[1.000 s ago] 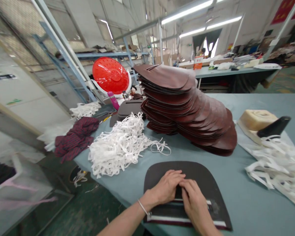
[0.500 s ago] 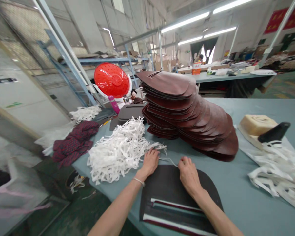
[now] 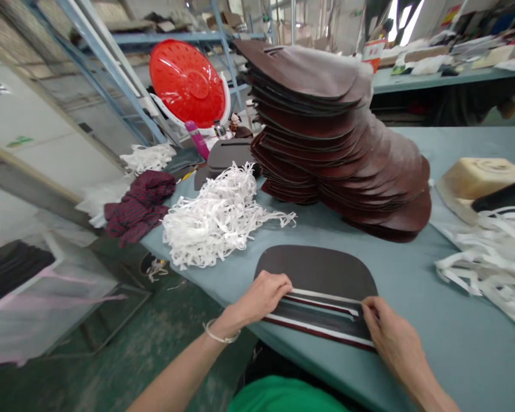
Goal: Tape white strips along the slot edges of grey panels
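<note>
A dark grey panel (image 3: 317, 266) with rounded far corners and a long slot lies flat on the table before me. Along the slot's far edge runs a thin white strip (image 3: 326, 296), stretched between my hands. At its left end, my left hand (image 3: 264, 294) is closed in a pinch. My right hand (image 3: 390, 332) pinches the other end, close to the panel's right edge. Dark red edging shows beside the slot and along the near edge, where a second white band (image 3: 317, 329) is laid. My fingers cover the strip's tips.
Beyond the panel lies a heap of loose white strips (image 3: 217, 229). A tall stack of brown leather pieces (image 3: 326, 131) leans behind it. To the right are a cream block (image 3: 480, 177) and more white strips (image 3: 489, 252). A checked cloth (image 3: 139, 206) hangs at the left edge.
Both hands have come nearer to me, from the panel's far edge beside the heap to its slot. A white strip now spans the slot's far edge between them. The view has tilted down.
</note>
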Available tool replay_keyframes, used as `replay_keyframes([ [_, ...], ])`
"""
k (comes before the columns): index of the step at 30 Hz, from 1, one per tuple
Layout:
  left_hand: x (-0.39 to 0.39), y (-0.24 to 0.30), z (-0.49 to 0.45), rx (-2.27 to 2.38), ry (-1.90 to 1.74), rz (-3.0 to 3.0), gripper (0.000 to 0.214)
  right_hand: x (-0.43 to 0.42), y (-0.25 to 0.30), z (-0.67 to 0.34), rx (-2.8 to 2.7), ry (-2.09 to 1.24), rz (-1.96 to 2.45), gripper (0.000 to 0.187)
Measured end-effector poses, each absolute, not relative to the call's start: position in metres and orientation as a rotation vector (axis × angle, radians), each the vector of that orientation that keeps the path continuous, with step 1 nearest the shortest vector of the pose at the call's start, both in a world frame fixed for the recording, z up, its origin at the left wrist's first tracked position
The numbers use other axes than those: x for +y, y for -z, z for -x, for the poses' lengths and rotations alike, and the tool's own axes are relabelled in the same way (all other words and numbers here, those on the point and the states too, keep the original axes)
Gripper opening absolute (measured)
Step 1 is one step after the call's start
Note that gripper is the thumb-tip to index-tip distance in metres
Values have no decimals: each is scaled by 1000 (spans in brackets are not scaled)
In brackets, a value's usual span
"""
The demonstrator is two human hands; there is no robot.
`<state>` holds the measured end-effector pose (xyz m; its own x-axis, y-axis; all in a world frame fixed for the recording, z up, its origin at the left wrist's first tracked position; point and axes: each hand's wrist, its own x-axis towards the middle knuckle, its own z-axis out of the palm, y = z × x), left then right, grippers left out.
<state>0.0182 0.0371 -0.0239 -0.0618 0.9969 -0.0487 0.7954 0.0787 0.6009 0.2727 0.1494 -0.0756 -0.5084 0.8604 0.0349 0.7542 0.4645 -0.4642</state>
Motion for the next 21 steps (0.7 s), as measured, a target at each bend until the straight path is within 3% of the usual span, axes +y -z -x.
replay_keyframes([
  [7, -4, 33, -6, 2120, -746, -1345, 29, 126, 78, -295, -2445, -664, 1386, 31],
  [10, 0, 35, -13, 2081, -707, -1512, 26, 124, 75, -292, -2435, -645, 1411, 31],
  [14, 13, 41, -14, 2004, -560, -1784, 54, 128, 76, -296, -2398, -669, 1483, 30],
  [21, 52, 23, -47, 1920, -733, -1910, 48, 117, 66, -274, -2354, -715, 1300, 25],
])
